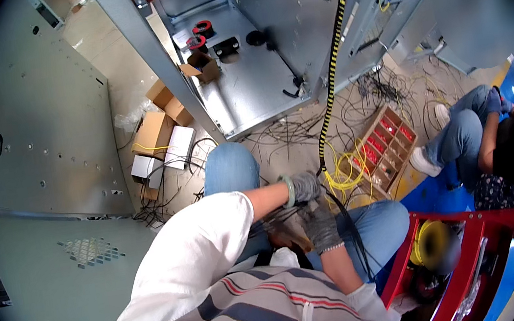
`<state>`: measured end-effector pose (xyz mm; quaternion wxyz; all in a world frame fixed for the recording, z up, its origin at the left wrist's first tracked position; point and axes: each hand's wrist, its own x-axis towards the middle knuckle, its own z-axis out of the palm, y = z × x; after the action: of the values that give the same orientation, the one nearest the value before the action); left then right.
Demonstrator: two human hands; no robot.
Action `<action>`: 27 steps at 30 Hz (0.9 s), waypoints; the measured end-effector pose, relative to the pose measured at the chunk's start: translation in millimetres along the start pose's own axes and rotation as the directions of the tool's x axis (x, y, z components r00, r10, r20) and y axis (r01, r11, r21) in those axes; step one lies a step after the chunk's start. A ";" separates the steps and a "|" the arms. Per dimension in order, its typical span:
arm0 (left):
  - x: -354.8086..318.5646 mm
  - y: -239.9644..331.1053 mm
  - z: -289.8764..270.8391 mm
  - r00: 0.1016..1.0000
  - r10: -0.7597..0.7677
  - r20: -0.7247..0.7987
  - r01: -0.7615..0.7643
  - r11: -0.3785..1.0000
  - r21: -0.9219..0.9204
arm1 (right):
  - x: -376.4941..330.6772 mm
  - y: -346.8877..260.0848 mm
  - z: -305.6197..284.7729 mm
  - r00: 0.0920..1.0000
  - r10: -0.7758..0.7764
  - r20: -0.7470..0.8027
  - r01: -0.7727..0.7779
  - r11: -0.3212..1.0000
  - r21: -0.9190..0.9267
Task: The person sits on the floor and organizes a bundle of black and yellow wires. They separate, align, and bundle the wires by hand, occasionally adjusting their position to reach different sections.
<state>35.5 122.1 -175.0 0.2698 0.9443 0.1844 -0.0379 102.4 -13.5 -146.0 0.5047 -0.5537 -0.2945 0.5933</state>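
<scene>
Gloved hands [315, 208] apparently on yellow-black braided cable [331, 69] over lap.

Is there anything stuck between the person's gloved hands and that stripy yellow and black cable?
Nothing visible. The left hand is right at the lower end of the yellow-and-black cable, and the right hand sits just below among thin black wires.

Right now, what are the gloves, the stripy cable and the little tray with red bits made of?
The gloves look like grey knitted fabric, soft and matte. The stripy cable seems to wear a woven yellow-and-black sleeve, though it could be plastic; too small to tell. The tray looks like plain wood or thick cardboard: pale brown, dull, with thin dividers.
</scene>
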 end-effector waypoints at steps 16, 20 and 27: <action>4.8 28.7 -65.6 0.875 -0.425 0.230 0.482 0.730 -0.485 | 66.9 4.5 -32.4 0.939 0.076 -0.336 -0.268 0.774 -0.574; -33.3 59.1 -37.3 0.972 0.227 0.060 -0.235 0.944 0.230 | 61.3 17.2 -38.1 0.940 -0.137 -0.311 -0.062 0.830 -0.554; -88.9 154.8 -79.0 0.775 0.301 0.555 -0.169 0.946 -0.277 | 31.8 -24.4 -21.2 0.858 -0.327 -0.396 -0.035 0.732 -0.680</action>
<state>7.8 12.6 -15.8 0.4148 0.8668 -0.0259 -0.2756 133.2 19.1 -139.8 0.3776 -0.8022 -0.3924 0.2447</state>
